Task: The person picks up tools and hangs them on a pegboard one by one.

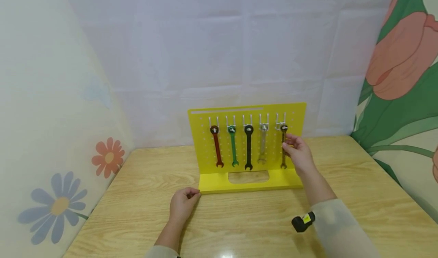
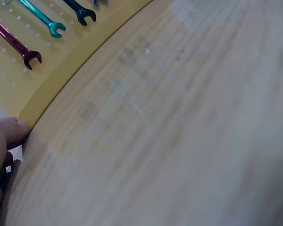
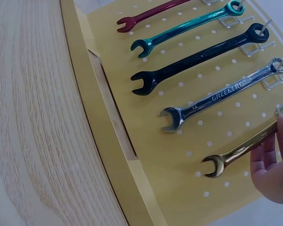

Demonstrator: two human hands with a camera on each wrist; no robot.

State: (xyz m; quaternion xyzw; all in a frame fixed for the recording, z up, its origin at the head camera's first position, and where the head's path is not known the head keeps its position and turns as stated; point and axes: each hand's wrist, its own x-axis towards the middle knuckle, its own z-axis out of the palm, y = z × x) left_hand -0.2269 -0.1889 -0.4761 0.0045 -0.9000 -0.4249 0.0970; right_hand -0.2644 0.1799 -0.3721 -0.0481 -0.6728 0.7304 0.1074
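On the right end of a yellow pegboard stand (image 1: 213,182), a gold combination wrench (image 3: 243,147) hangs with its ring end up at a white hook. My right hand (image 1: 301,157) pinches its shaft between thumb and fingers, from the right side. My left hand (image 1: 181,205) grips the front left corner of the stand's base, its thumb (image 2: 12,131) on the edge. Left of the gold wrench hang a silver wrench (image 3: 221,95), a black wrench (image 3: 198,60), a green wrench (image 3: 188,29) and a red wrench (image 3: 153,14), all with open ends down.
The stand is on a wood-grain table (image 1: 239,220), near a white cloth backdrop (image 1: 212,53). A cutout opens in its base. Painted flower panels flank the table. A black wrist camera (image 1: 303,222) juts from my right sleeve (image 1: 342,227).
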